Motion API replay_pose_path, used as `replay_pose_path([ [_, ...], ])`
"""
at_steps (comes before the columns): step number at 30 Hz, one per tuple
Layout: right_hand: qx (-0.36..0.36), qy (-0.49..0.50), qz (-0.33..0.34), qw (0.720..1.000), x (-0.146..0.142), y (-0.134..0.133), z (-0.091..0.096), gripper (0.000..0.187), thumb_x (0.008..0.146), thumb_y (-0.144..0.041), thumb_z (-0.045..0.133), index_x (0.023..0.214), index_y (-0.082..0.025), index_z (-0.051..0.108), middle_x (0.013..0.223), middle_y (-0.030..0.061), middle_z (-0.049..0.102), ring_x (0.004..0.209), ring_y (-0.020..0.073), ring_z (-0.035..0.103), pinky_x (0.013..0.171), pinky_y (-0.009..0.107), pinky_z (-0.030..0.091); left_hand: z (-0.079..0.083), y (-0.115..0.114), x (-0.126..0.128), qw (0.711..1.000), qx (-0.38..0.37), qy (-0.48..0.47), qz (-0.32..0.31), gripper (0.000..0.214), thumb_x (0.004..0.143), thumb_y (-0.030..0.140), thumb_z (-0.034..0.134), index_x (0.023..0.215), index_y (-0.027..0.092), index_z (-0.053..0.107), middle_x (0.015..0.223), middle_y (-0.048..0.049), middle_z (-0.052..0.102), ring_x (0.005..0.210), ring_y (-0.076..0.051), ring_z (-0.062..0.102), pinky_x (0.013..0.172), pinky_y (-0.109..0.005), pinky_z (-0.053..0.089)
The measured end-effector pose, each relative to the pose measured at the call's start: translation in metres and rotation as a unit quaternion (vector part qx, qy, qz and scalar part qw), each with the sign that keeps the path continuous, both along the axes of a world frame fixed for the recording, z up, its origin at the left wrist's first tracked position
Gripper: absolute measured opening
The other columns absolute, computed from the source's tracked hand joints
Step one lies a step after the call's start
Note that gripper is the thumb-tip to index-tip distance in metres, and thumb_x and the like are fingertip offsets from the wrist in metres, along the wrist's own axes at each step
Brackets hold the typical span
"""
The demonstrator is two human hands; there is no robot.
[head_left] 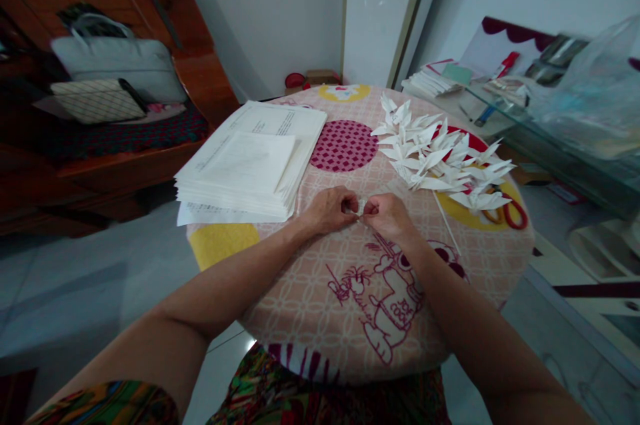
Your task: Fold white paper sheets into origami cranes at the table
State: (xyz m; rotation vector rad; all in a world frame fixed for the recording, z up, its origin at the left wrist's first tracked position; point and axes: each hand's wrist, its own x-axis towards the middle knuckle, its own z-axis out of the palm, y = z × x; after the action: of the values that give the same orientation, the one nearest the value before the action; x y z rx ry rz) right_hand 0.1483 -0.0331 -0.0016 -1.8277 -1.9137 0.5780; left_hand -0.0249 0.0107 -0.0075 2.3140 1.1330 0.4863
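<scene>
My left hand [331,208] and my right hand [387,213] meet over the middle of the round table, fingertips pinched close together. Between them they grip a small piece of folded white paper [362,204], mostly covered by the fingers. To the right lies a heap of folded white paper cranes [425,152]. A thin white stick [447,222] rests on the cloth beside my right forearm. Left of my hands stands a thick stack of printed paper sheets [235,185], topped with smaller blank squares [250,162].
Scissors with red and orange handles [515,214] lie at the table's right edge, partly under the cranes. A patterned cloth [310,292] covers the table. A glass-topped side table [565,152] with a plastic bag [595,92] stands right; a wooden bench [200,72] holds bags at left.
</scene>
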Motion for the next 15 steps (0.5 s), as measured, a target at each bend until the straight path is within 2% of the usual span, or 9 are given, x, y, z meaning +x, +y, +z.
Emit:
replay_pose_path([
  [6,-0.024,-0.001,-0.015,1.000,-0.002,0.000,0.002,0.003,0.068,-0.016,0.075,0.067,-0.017,0.073,0.061,-0.0003,0.066,0.056,0.0122,0.055,0.057,0.024,0.036,0.005,0.011,-0.013,0.996,-0.069,-0.028,-0.042,0.022,0.067,0.011,0.062,0.085,0.013,0.076,0.073,-0.0012,0.067,0.062,-0.010,0.057,0.062,-0.021,0.043],
  [9,-0.027,0.004,-0.014,1.000,-0.002,-0.001,0.002,0.003,0.069,-0.016,0.074,0.067,-0.018,0.072,0.060,-0.0009,0.065,0.056,0.0121,0.055,0.057,0.024,0.036,0.006,0.017,-0.018,0.991,-0.096,-0.048,-0.079,0.026,0.071,0.011,0.058,0.088,0.013,0.077,0.078,-0.0020,0.071,0.067,-0.010,0.059,0.065,-0.021,0.045],
  [12,-0.025,0.006,-0.013,1.000,-0.001,-0.001,0.002,0.002,0.069,-0.016,0.074,0.067,-0.018,0.073,0.061,-0.0002,0.067,0.057,0.0127,0.056,0.058,0.024,0.037,0.006,0.021,-0.022,0.988,-0.093,-0.063,-0.102,0.028,0.075,0.013,0.055,0.089,0.015,0.078,0.087,-0.0033,0.073,0.075,-0.012,0.062,0.071,-0.022,0.047],
  [15,-0.022,0.003,-0.012,1.000,-0.001,-0.001,0.001,0.001,0.069,-0.016,0.074,0.068,-0.017,0.073,0.063,0.0008,0.068,0.058,0.0129,0.056,0.059,0.025,0.037,0.007,0.024,-0.025,0.987,-0.088,-0.064,-0.118,0.027,0.077,0.014,0.054,0.090,0.015,0.078,0.088,-0.0041,0.073,0.077,-0.012,0.063,0.073,-0.024,0.048],
])
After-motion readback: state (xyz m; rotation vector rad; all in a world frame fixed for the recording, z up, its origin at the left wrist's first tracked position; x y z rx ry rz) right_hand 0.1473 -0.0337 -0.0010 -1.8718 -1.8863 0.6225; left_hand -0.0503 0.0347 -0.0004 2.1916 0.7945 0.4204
